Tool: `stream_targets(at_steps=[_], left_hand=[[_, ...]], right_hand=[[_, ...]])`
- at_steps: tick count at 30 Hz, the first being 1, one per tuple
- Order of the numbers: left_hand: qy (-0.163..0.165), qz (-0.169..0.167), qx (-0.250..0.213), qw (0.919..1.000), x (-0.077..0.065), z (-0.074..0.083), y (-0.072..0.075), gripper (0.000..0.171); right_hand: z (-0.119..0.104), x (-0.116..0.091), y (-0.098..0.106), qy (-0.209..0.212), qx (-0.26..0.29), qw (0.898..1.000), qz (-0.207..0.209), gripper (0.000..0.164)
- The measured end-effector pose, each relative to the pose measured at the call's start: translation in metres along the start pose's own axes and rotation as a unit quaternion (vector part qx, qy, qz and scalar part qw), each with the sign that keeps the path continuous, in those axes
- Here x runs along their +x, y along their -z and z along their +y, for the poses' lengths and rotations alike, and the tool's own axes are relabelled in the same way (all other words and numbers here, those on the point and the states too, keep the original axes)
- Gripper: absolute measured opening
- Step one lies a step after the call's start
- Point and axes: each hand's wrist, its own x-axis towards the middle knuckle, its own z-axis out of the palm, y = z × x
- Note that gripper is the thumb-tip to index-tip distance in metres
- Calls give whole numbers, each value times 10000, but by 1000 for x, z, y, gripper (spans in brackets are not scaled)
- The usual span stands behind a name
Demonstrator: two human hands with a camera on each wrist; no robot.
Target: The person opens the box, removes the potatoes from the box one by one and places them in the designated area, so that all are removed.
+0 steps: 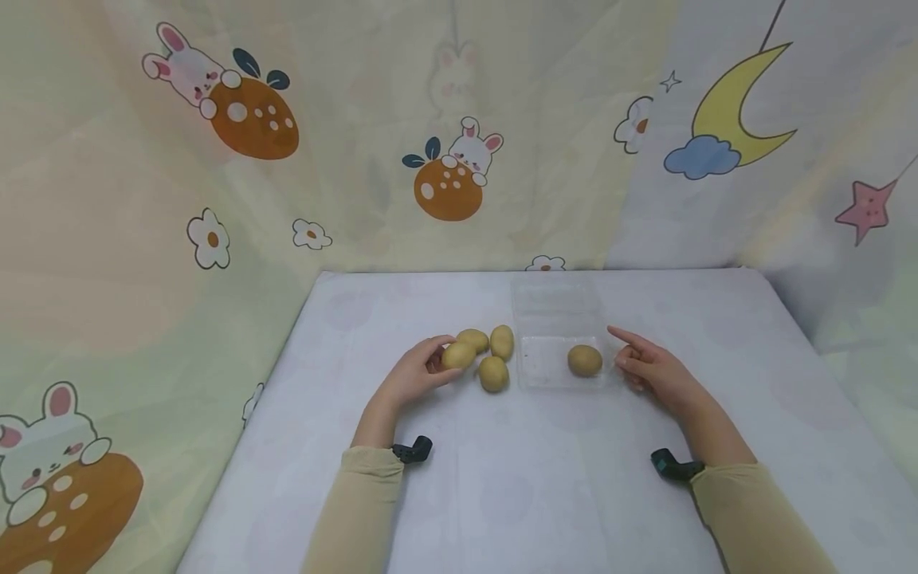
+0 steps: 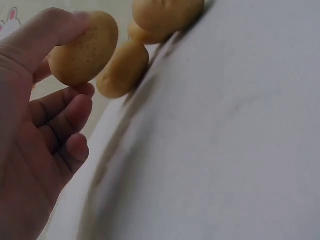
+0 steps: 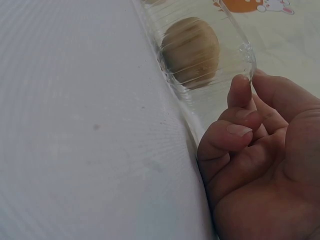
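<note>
My left hand (image 1: pixel 419 371) pinches a potato (image 2: pixel 86 49) between thumb and fingertips. Beside it on the white tabletop lie three more potatoes, including a rounder one (image 1: pixel 493 374) in front and an upright-looking one (image 1: pixel 502 343) next to the box. The clear plastic box (image 1: pixel 545 384) stands with its hinged lid (image 1: pixel 555 307) folded back. A single potato (image 1: pixel 584 361) sits in its right half, seen through the ribbed wall in the right wrist view. At the box's right side, my right hand (image 1: pixel 653 371) holds the rim with thumb and a fingertip, other fingers curled.
A white cloth covers the table (image 1: pixel 531 494), which meets a patterned fabric backdrop (image 1: pixel 358 159) at its far edge. A dark wrist device (image 1: pixel 412 450) is on the left wrist, and another (image 1: pixel 676 466) on the right.
</note>
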Motion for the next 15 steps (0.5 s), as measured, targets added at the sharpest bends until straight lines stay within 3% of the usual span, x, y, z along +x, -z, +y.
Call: stream_targets(at_steps=[6, 15], left_hand=[[-115, -146, 224, 9996, -2, -11, -8, 57], [-122, -188, 499, 9985, -3, -13, -15, 59]], right_hand=[[-1, -2, -1, 45, 58, 10000, 27, 58], [-1, -2, -1, 92, 63, 9999, 15, 57]])
